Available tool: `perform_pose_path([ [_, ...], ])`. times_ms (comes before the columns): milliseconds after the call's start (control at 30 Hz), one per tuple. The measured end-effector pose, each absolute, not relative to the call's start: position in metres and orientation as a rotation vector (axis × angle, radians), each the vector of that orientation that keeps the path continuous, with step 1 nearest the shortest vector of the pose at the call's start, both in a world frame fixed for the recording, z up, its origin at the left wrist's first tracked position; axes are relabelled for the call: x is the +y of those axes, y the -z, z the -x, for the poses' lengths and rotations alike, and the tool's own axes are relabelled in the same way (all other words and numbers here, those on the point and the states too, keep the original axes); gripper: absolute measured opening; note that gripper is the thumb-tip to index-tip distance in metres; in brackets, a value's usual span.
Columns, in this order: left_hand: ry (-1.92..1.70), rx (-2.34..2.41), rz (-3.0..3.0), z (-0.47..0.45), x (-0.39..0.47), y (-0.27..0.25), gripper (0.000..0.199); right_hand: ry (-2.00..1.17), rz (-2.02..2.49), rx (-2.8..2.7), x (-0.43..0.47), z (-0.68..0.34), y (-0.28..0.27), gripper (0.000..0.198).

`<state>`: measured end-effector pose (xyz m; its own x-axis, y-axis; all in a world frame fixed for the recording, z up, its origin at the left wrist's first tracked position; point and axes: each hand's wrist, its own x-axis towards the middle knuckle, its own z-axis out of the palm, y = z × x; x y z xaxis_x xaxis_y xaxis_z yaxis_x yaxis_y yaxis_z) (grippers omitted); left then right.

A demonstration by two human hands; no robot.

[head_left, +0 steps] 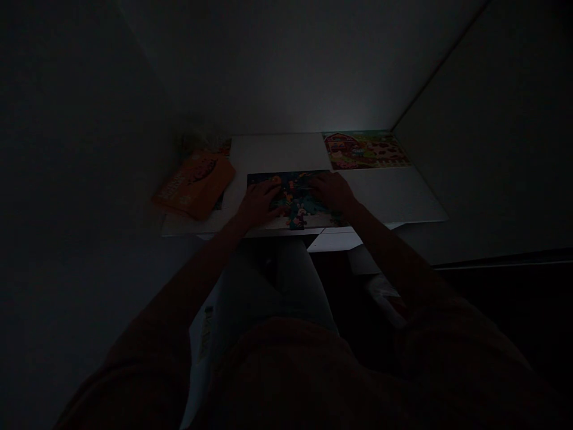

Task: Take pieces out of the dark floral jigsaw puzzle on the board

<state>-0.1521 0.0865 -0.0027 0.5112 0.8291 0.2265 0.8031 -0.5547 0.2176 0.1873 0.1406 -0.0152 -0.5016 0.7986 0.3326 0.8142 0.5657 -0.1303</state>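
Note:
A jigsaw puzzle (313, 206) in dark blue and green, with small animal figures, lies near the front edge of the white table. Its lower edge is uneven, and a section with a rabbit figure (301, 210) juts toward me. My left hand (260, 202) rests over the puzzle's left side, fingers spread and lying on it. Over the upper right part lies my right hand (335, 189), its fingers stretched out across the pieces. Dim light and the hands hide some of the surface, and I make out no loose piece in either hand.
An orange package (197, 184) lies at the table's left, partly over another colourful picture (222, 145). At the back right is a farm-scene puzzle (364, 149). Walls close in the white table (282, 149) behind and at the right. Below, a clear plastic bag (385, 292) shows faintly.

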Motion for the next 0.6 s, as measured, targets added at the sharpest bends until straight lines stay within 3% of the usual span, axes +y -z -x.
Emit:
perform_pose_path([
  [167, -0.538, 1.510, -2.597, 0.142, 0.047, 0.006, 0.067, -0.027, 1.268, -2.430, 0.131, -0.189, 0.032, 0.038],
  [300, -0.496, 1.289, -2.705, 0.124, 0.013, 0.007, 0.074, -0.014, 1.321, -2.349, 0.147, -0.197, 0.028, 0.036],
  [467, -0.338, 1.185, -2.753, 0.112, -0.004, 0.017, 0.048, 0.010, 1.218, -2.479, 0.149, -0.196, 0.025, 0.036],
  [600, -0.425, 1.212, -2.740, 0.118, -0.006, 0.019, 0.048, -0.029, 1.127, -2.553, 0.133, -0.195, 0.036, 0.045],
])
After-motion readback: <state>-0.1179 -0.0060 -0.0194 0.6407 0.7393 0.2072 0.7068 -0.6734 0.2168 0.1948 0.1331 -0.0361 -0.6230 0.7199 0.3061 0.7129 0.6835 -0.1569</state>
